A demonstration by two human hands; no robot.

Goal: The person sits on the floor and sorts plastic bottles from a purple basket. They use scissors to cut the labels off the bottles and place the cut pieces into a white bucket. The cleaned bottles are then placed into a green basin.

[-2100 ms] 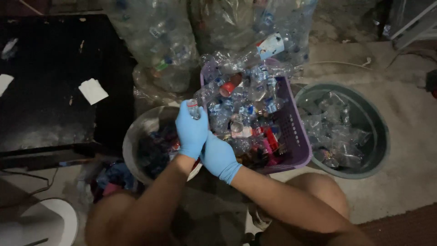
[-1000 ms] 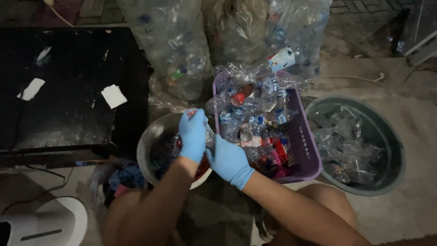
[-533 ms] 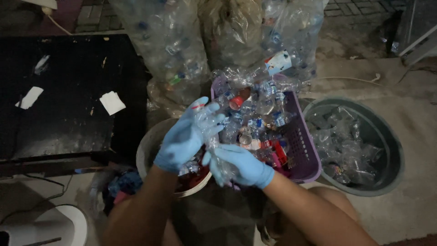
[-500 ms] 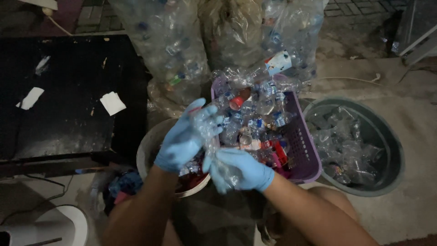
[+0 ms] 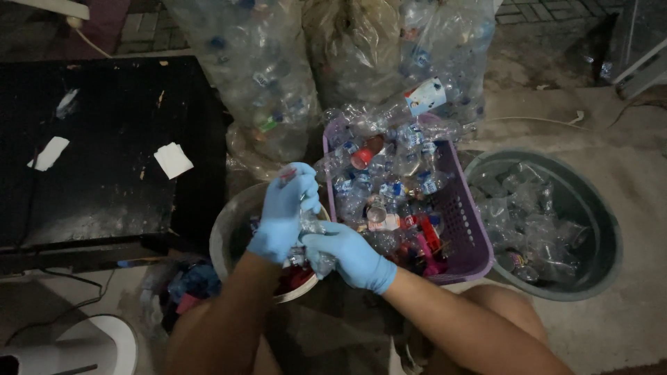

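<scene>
My left hand [image 5: 281,215] and my right hand [image 5: 347,255], both in blue gloves, are closed together on one crumpled clear plastic bottle [image 5: 311,239], a little below the middle of the frame. Its long axis runs from upper left to lower right; my left grip is wrapped over the upper end, where a bit of red shows at the fingertips (a cap, I think, though it is too small to be sure), and my right grip is clamped round the lower end. The bottle hangs just above the grey round bowl [image 5: 229,226], which holds dark red and blue scraps.

Just right of my hands is the purple basket [image 5: 467,239], heaped with clear bottles, red caps and labels. Further right stands a dark green tub [image 5: 604,229] with more crushed bottles. Across the top of the frame lean clear sacks of bottles [image 5: 257,76]. At upper left is a black bench [image 5: 104,153] with two white paper scraps [image 5: 172,160]. The floor is grey concrete [image 5: 639,153].
</scene>
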